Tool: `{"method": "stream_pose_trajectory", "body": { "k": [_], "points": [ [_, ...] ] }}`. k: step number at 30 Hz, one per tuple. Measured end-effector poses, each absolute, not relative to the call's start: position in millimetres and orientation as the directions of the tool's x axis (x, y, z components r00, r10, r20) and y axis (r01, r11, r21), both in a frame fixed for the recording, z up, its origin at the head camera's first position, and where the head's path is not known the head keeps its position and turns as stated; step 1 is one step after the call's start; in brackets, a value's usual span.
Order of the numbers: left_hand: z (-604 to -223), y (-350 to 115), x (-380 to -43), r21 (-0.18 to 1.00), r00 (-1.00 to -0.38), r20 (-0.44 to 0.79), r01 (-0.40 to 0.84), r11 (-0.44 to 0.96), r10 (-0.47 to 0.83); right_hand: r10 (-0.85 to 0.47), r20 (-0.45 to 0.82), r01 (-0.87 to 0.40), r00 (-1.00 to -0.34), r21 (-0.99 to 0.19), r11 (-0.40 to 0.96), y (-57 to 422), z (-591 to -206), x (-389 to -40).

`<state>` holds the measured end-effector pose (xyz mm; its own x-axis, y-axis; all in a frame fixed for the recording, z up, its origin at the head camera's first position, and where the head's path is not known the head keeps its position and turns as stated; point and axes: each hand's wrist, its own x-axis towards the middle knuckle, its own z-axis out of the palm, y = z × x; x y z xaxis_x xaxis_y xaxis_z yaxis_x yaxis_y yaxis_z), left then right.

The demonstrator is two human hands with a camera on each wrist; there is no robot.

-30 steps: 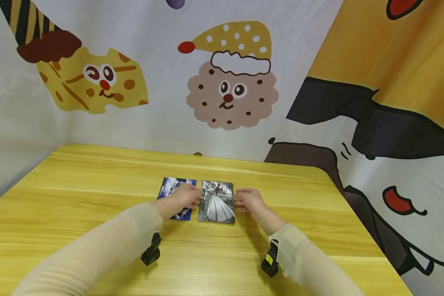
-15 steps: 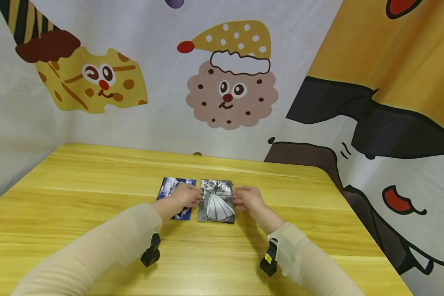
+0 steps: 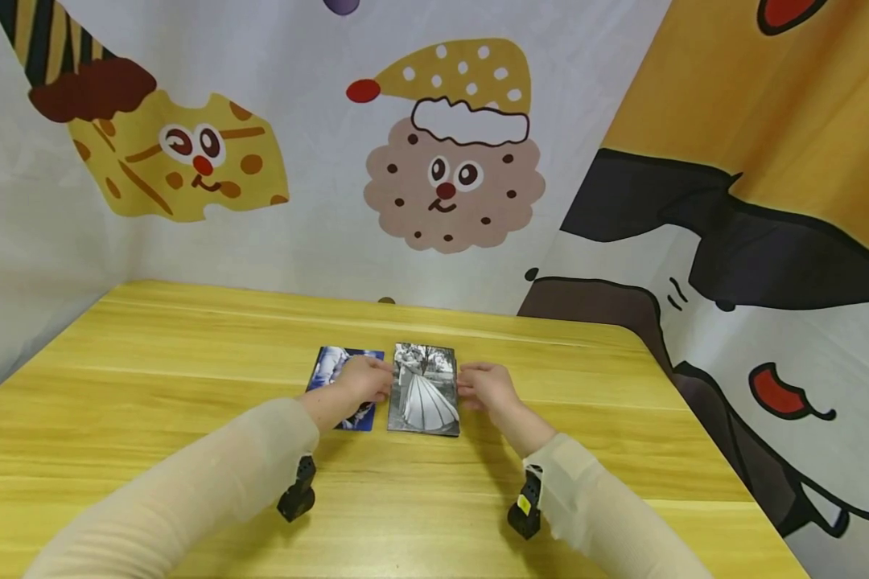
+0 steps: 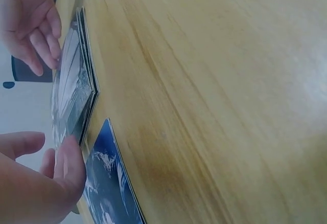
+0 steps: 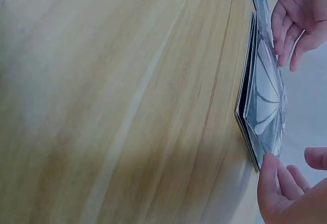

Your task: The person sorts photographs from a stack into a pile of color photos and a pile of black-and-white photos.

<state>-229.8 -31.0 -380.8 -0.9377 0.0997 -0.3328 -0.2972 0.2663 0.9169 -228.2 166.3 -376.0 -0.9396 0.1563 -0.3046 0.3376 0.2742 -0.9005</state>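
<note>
A black-and-white photo card (image 3: 425, 398) with a wide pale dress on it lies at the table's centre, on top of at least one other card. Both wrist views show its edge raised a little from the card below. My left hand (image 3: 360, 381) touches its left edge with extended fingers, the thumb held apart. At the right edge, my right hand (image 3: 488, 388) rests its fingertips (image 5: 269, 165) against the card. Beneath my left hand, a blue picture card (image 4: 104, 183) lies flat, partly covered in the head view.
The wooden table (image 3: 188, 346) reaches back to a printed curtain (image 3: 319, 161) with cartoon figures. Black wrist cameras are strapped to my left cuff (image 3: 298, 489) and right cuff (image 3: 527, 505).
The top photo card has slid slightly away from me over the card beneath and straightened. Both hands have stayed nearly in place, and the blue card has not moved.
</note>
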Motion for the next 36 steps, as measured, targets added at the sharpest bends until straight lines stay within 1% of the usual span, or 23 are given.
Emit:
{"method": "stream_pose_trajectory", "body": {
  "k": [11, 16, 21, 27, 31, 36],
  "points": [
    [-384.5, -28.4, -231.4, 0.928, -0.951, -0.305, -0.287, 0.239, 0.043, 0.168, -0.302, 0.338, -0.938, -0.901, 0.272, 164.1, -376.8, -227.8],
    [-386.5, -23.4, -232.6, 0.932, -0.943, -0.327, -0.31, 0.189, 0.061, 0.192, -0.293, 0.336, -0.937, -0.906, 0.259, 164.3, -377.8, -228.0],
    [-385.6, -19.6, -233.0, 0.93, -0.935, -0.346, -0.329, 0.166, 0.085, 0.195, -0.295, 0.338, -0.935, -0.909, 0.244, 166.9, -381.0, -231.4],
    [-384.4, -18.8, -232.9, 0.923, -0.931, -0.358, -0.343, 0.174, 0.066, 0.194, -0.318, 0.354, -0.928, -0.915, 0.193, 168.5, -383.2, -234.8],
    [-384.4, -20.0, -232.4, 0.924, -0.938, -0.342, -0.325, 0.201, 0.056, 0.201, -0.32, 0.358, -0.926, -0.913, 0.198, 169.2, -383.6, -235.9],
    [-387.0, -20.3, -231.4, 0.93, -0.946, -0.323, -0.31, 0.2, 0.038, 0.21, -0.313, 0.358, -0.926, -0.904, 0.232, 170.2, -383.9, -236.5]
  ]
}}
